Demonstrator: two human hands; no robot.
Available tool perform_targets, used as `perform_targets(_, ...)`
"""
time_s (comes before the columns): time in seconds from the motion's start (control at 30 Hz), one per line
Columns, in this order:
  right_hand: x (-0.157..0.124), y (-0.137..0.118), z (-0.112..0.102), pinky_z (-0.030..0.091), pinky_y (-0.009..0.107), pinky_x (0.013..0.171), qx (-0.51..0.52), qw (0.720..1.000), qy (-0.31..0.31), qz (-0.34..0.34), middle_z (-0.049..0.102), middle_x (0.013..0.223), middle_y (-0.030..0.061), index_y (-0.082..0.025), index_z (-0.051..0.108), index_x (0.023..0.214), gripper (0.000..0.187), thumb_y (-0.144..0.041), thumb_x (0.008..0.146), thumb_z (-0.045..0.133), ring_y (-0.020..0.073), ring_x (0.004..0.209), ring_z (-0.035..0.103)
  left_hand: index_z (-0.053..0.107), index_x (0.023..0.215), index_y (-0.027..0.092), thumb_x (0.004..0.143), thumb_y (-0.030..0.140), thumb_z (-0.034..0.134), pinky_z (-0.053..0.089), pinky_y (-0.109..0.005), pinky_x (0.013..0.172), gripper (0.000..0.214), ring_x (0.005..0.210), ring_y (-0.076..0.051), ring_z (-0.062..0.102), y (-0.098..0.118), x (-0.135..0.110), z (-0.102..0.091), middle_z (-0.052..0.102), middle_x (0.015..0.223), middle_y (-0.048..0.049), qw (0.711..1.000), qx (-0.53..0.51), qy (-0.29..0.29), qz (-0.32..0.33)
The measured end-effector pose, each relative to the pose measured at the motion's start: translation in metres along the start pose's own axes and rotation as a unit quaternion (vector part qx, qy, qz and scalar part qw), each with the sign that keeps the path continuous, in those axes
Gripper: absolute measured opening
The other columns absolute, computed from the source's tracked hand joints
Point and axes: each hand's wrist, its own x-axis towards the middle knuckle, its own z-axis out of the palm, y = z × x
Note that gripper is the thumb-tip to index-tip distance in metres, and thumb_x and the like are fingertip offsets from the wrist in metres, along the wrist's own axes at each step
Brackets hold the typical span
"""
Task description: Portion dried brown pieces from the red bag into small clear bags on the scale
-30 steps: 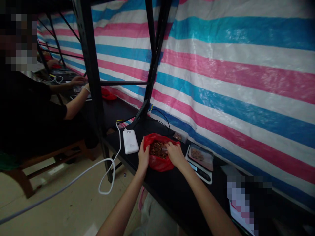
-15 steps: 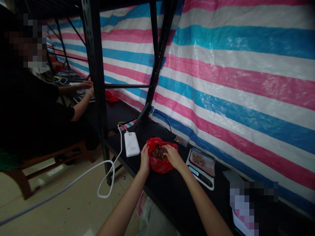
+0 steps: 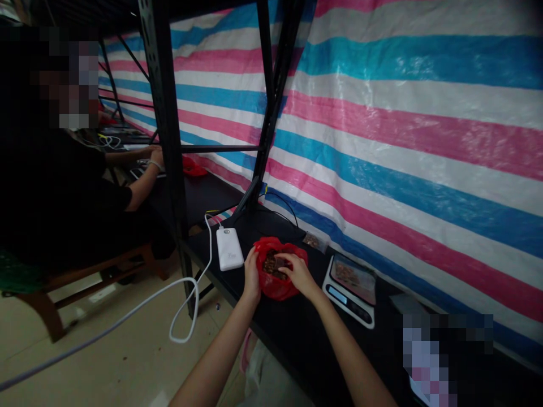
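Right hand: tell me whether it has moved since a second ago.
Cannot tell: the camera shifted. The right hand remains at the red bag's mouth, left of the scale.

Thin, crinkled red plastic bag [image 3: 278,285], slightly glossy, is held open on a matt black bench top [image 3: 297,333]; contents look rough & brown. Power bank [image 3: 229,249] & scale [image 3: 350,285] are seen as smooth white plastic, w/ a rubbery white cable [image 3: 186,305]. Backdrop tarp [image 3: 403,141] is shiny woven plastic; rack posts [image 3: 163,113] are matt black metal.
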Motion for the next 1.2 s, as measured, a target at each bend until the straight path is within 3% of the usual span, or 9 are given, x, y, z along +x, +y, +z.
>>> perform_targets(0.43, -0.006, 0.014, 0.015, 0.047, 0.037, 0.085, 0.191, 0.981, 0.038, 0.021, 0.066, 0.105, 0.0061, -0.02, 0.063, 0.101, 0.034, -0.018, 0.067, 0.062, 0.0201, 0.097, 0.06, 0.057, 0.106, 0.015, 0.072, 0.034, 0.051, 0.04, -0.032, 0.095, 0.039, 0.108, -0.02, 0.054, 0.0, -0.003, 0.0, 0.06, 0.115, -0.0077, 0.999, 0.044, 0.001, -0.006)
perform_targets(0.53, -0.009, 0.014, 0.013, 0.047, 0.037, 0.086, 0.249, 0.966, 0.064, 0.023, 0.065, 0.108, 0.0068, -0.02, 0.062, 0.102, 0.035, -0.022, 0.067, 0.064, 0.0207, 0.1, 0.06, 0.054, 0.11, 0.016, 0.077, 0.034, 0.048, 0.04, -0.033, 0.095, 0.038, 0.109, -0.02, 0.054, 0.004, -0.005, 0.0, 0.058, 0.117, -0.0082, 0.995, 0.099, -0.002, 0.026)
perform_targets(0.6, -0.014, 0.013, 0.006, 0.046, 0.038, 0.088, 0.291, 0.952, 0.087, 0.023, 0.064, 0.11, 0.0071, -0.02, 0.061, 0.103, 0.037, -0.026, 0.067, 0.066, 0.021, 0.102, 0.059, 0.051, 0.114, 0.017, 0.08, 0.032, 0.045, 0.036, -0.034, 0.099, 0.037, 0.112, -0.02, 0.051, 0.01, -0.011, 0.0, 0.055, 0.12, -0.0085, 0.981, 0.167, -0.017, 0.097)
perform_targets(0.67, -0.02, 0.013, -0.006, 0.045, 0.039, 0.091, 0.323, 0.939, 0.116, 0.027, 0.063, 0.112, 0.007, -0.021, 0.06, 0.105, 0.038, -0.03, 0.068, 0.066, 0.021, 0.103, 0.059, 0.048, 0.118, 0.019, 0.083, 0.029, 0.044, 0.03, -0.037, 0.104, 0.037, 0.12, -0.021, 0.043, 0.017, -0.023, 0.001, 0.048, 0.128, -0.009, 0.943, 0.262, -0.021, 0.203)
perform_targets(0.77, -0.035, 0.018, -0.033, 0.041, 0.04, 0.095, 0.343, 0.922, 0.177, 0.042, 0.061, 0.115, 0.0069, -0.022, 0.058, 0.108, 0.041, -0.035, 0.07, 0.065, 0.0214, 0.107, 0.057, 0.047, 0.117, 0.021, 0.082, 0.021, 0.047, 0.022, -0.045, 0.107, 0.035, 0.129, -0.023, 0.031, 0.023, -0.046, 0.006, 0.04, 0.134, -0.0092, 0.847, 0.383, -0.024, 0.369)
perform_targets(0.87, -0.055, 0.035, -0.067, 0.04, 0.04, 0.095, 0.355, 0.899, 0.249, 0.057, 0.061, 0.116, 0.0072, -0.022, 0.057, 0.11, 0.043, -0.036, 0.07, 0.066, 0.0218, 0.108, 0.056, 0.052, 0.109, 0.023, 0.08, 0.013, 0.047, 0.021, -0.049, 0.106, 0.031, 0.125, -0.023, 0.036, 0.018, -0.065, 0.029, 0.049, 0.124, -0.007, 0.75, 0.429, -0.167, 0.475)
perform_targets(0.97, -0.077, 0.06, -0.099, 0.04, 0.038, 0.094, 0.38, 0.852, 0.355, 0.061, 0.063, 0.112, 0.0054, -0.024, 0.056, 0.108, 0.044, -0.034, 0.067, 0.069, 0.0203, 0.104, 0.057, 0.053, 0.106, 0.022, 0.083, 0.014, 0.043, 0.03, -0.043, 0.104, 0.027, 0.119, -0.02, 0.043, 0.0, -0.069, 0.075, 0.053, 0.118, -0.0066, 0.699, 0.442, -0.353, 0.438)
perform_targets(1.07, -0.095, 0.085, -0.121, 0.041, 0.036, 0.091, 0.403, 0.783, 0.469, 0.059, 0.065, 0.106, 0.0023, -0.025, 0.057, 0.099, 0.04, -0.033, 0.062, 0.072, 0.0178, 0.1, 0.059, 0.049, 0.115, 0.019, 0.082, 0.027, 0.05, 0.034, -0.041, 0.101, 0.034, 0.119, -0.022, 0.042, -0.035, -0.062, 0.128, 0.05, 0.121, -0.0102, 0.666, 0.452, -0.453, 0.383)
perform_targets(1.2, -0.109, 0.104, -0.133, 0.042, 0.034, 0.085, 0.434, 0.722, 0.535, 0.065, 0.064, 0.107, 0.0006, -0.027, 0.058, 0.096, 0.036, -0.035, 0.062, 0.069, 0.0163, 0.099, 0.059, 0.044, 0.124, 0.011, 0.073, 0.043, 0.061, 0.021, -0.053, 0.105, 0.063, 0.123, -0.03, 0.038, -0.088, -0.048, 0.171, 0.046, 0.128, -0.0185, 0.572, 0.518, -0.554, 0.312)
